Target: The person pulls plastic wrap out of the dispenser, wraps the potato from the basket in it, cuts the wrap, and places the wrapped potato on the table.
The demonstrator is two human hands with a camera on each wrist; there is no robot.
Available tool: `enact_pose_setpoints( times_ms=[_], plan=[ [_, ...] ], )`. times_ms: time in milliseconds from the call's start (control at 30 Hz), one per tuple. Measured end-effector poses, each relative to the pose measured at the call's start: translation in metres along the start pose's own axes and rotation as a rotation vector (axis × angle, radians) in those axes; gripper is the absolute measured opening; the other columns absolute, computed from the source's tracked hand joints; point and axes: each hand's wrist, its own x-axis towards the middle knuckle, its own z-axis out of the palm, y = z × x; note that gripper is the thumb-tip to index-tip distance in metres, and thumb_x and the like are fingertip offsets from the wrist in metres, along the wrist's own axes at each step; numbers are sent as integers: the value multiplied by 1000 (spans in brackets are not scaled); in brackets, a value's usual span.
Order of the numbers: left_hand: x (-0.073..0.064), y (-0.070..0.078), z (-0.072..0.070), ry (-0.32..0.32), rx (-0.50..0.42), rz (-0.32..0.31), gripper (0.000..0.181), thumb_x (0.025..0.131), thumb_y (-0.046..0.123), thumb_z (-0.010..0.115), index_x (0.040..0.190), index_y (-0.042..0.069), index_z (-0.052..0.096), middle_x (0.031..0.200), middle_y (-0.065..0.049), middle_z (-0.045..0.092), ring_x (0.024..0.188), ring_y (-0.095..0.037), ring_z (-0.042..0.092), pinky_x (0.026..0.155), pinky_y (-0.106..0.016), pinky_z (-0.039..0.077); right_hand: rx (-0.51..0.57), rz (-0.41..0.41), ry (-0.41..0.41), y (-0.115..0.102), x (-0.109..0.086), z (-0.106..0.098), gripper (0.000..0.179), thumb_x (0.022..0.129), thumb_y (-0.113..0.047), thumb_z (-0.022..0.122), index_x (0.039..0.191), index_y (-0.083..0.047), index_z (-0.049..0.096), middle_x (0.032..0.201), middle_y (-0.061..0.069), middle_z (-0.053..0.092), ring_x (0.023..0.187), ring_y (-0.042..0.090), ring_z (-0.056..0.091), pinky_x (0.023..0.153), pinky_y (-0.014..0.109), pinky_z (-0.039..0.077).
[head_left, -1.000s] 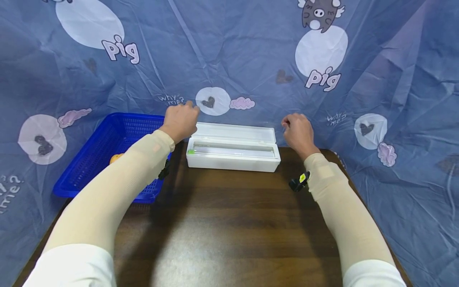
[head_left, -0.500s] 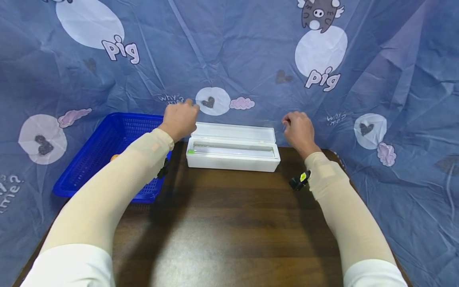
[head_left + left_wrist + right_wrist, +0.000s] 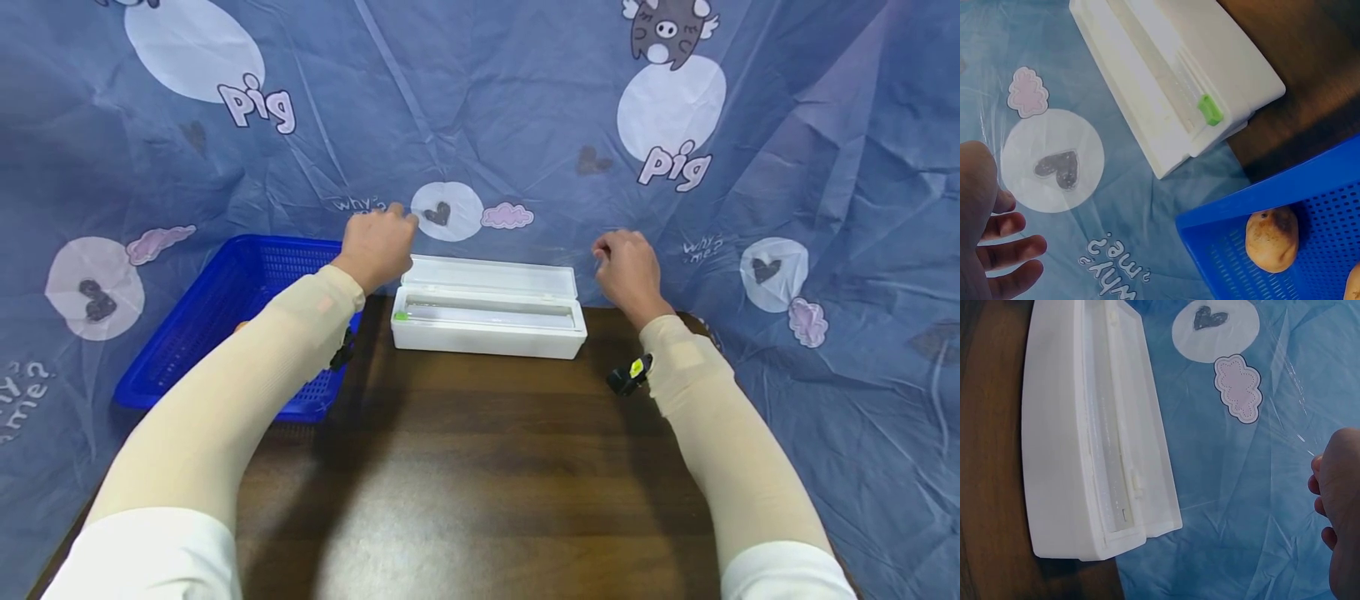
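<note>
A white cling film dispenser [image 3: 487, 339] sits at the back of the table with its lid [image 3: 491, 277] raised. A clear roll shows in its slot, and a green slider cutter [image 3: 1210, 110] is at the slot's left end. Above and left of the box, my left hand [image 3: 377, 247] pinches a clear sheet of cling film [image 3: 984, 128] between thumb and index finger, the other fingers loosely bent. Up on the right, my right hand [image 3: 628, 271] pinches the sheet's other side with curled fingers. Only shiny streaks of the film [image 3: 1300, 394] show.
A blue plastic basket [image 3: 168, 342] stands left of the dispenser, partly behind my left forearm. Inside it lies a potato [image 3: 1272, 240], with part of another [image 3: 1352, 284] at the view's edge. A blue printed cloth [image 3: 510, 108] hangs right behind the brown table [image 3: 465, 467].
Both hands stay nearly still with the film between them. The right hand has risen very slightly.
</note>
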Motion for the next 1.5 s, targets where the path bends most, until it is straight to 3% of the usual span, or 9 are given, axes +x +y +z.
enact_pose_setpoints(
  times_ms=[733,1500],
  plan=[
    [-4,-2,-4,76,-5,28,30,84,14,66,111,-1,63,102,-20,61,83,-40,66,65,-56,55,0,-9,24,-2,2,-5,8,93,-5,63,91,-1,70,93,16,68,90,37,57,83,50,46],
    [-13,-2,-14,66,17,52,38,85,16,71,118,-1,62,108,-21,61,87,-40,66,64,-56,56,2,-29,50,-7,1,-16,9,93,-3,62,92,1,69,93,17,67,90,38,57,83,50,46]
  ],
)
